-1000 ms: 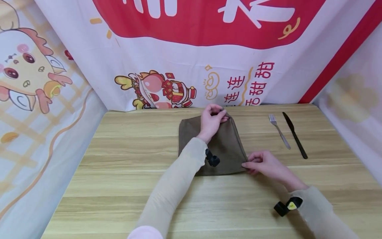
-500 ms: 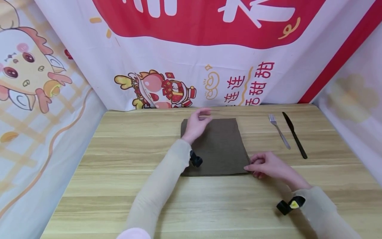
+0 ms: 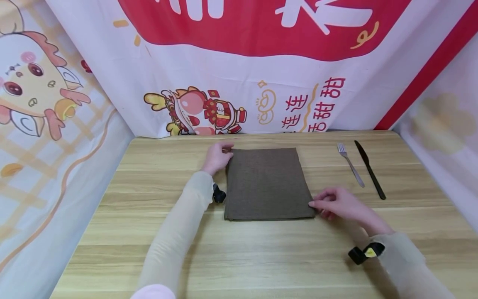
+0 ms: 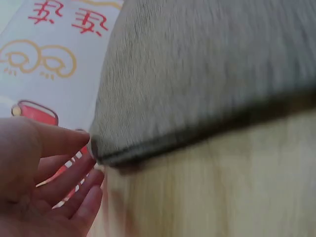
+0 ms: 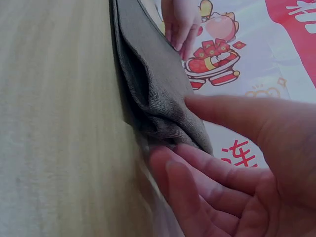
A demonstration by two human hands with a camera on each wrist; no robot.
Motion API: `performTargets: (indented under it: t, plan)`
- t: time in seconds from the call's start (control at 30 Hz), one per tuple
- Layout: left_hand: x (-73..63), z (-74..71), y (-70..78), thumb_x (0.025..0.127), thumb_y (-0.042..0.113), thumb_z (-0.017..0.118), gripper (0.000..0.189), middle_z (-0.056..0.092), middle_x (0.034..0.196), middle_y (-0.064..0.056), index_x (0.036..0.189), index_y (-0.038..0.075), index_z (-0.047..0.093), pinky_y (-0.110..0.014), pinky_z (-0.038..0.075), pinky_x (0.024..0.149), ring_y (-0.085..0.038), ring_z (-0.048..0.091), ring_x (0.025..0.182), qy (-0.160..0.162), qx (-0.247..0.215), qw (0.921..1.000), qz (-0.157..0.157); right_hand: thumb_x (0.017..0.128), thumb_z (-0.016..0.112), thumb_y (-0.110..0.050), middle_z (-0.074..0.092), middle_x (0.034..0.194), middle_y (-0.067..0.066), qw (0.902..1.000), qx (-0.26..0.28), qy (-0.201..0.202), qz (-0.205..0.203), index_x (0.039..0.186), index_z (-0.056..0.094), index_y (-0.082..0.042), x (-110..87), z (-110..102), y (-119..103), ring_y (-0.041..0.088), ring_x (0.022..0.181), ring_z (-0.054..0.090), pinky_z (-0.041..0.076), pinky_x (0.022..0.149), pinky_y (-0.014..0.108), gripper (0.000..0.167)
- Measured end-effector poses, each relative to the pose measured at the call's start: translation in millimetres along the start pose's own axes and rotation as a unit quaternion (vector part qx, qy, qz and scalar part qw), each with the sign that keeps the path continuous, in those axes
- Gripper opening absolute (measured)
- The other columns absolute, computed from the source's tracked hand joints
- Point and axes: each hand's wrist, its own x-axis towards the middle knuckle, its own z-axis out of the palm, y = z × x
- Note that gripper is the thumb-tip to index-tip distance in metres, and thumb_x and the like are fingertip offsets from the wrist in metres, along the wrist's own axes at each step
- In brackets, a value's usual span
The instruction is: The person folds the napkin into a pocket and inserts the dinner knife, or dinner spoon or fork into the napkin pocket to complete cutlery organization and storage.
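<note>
A folded dark brown cloth [image 3: 267, 182] lies in a near-square shape on the wooden table. My left hand [image 3: 218, 158] is at its far left corner; in the left wrist view the thumb [image 4: 64, 141] and fingers come together around that corner. At the near right corner, my right hand [image 3: 337, 203] pinches the cloth's edge. The right wrist view has the thumb [image 5: 222, 112] on top and the other fingers at the lower edge, where the layers [image 5: 163, 113] bunch and gape slightly.
To the right on the table [image 3: 242, 257] lie a silver fork [image 3: 350, 164] and, beside it, a black knife [image 3: 369, 169]. A printed red and white curtain [image 3: 254, 62] hangs along the table's back edge, with further hangings at both sides.
My left hand has let go of the far right part and moved left to the far left corner. The raised far right part now lies flat. The right hand stays at the near right corner.
</note>
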Motion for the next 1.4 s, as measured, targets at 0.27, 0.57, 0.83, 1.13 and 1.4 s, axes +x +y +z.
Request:
performTargets:
  t: [0.27, 0.57, 0.83, 1.13, 1.4]
  plan:
    - [0.0, -3.2, -5.3, 0.095, 0.000, 0.067, 0.031, 0.070, 0.120, -0.014, 0.127, 0.000, 0.070, -0.038, 0.052, 0.093, -0.026, 0.064, 0.106, -0.014, 0.031, 0.9994, 0.011, 0.090, 0.081, -0.022, 0.071, 0.084, 0.007, 0.9996, -0.018, 0.023, -0.003, 0.113, 0.067, 0.004, 7.1, 1.8, -1.2, 0.023, 0.073, 0.067, 0.058, 0.063, 0.035, 0.038]
    - [-7.2, -11.7, -11.8, 0.092, 0.001, 0.071, 0.030, 0.072, 0.117, -0.012, 0.122, 0.002, 0.073, -0.036, 0.052, 0.091, -0.023, 0.065, 0.103, -0.037, 0.029, 0.9988, 0.014, 0.090, 0.079, -0.015, 0.071, 0.085, 0.008, 0.9997, -0.008, 0.021, -0.008, 0.110, 0.068, 0.005, 9.9, -3.1, 7.9, 0.023, 0.072, 0.067, 0.059, 0.062, 0.035, 0.029]
    - [-11.5, -17.4, -13.0, 0.090, 0.001, 0.074, 0.034, 0.070, 0.118, -0.012, 0.124, 0.003, 0.071, -0.037, 0.052, 0.091, -0.025, 0.064, 0.103, -0.061, 0.024, 0.9976, 0.023, 0.080, 0.089, -0.025, 0.068, 0.083, 0.007, 0.9988, -0.045, 0.015, 0.013, 0.116, 0.066, 0.002, 2.7, -2.3, 4.1, 0.022, 0.070, 0.064, 0.056, 0.061, 0.035, 0.050]
    - [-10.4, -16.8, -14.5, 0.089, -0.002, 0.074, 0.027, 0.071, 0.108, -0.012, 0.116, 0.002, 0.074, -0.037, 0.052, 0.090, -0.025, 0.064, 0.099, -0.063, 0.028, 0.9971, 0.032, 0.086, 0.083, -0.014, 0.068, 0.085, 0.006, 0.9984, -0.055, 0.004, 0.016, 0.107, 0.070, 0.001, 4.1, -1.3, 5.7, 0.021, 0.074, 0.064, 0.057, 0.065, 0.034, 0.029]
    - [-14.1, -22.2, -15.6, 0.090, 0.001, 0.073, 0.022, 0.071, 0.106, -0.010, 0.112, 0.005, 0.075, -0.038, 0.052, 0.090, -0.024, 0.064, 0.099, -0.067, 0.018, 0.9974, 0.021, 0.089, 0.080, -0.014, 0.069, 0.086, 0.005, 0.9982, -0.059, 0.003, 0.008, 0.100, 0.074, -0.003, 5.3, -4.8, 7.7, 0.021, 0.076, 0.064, 0.057, 0.066, 0.033, 0.016]
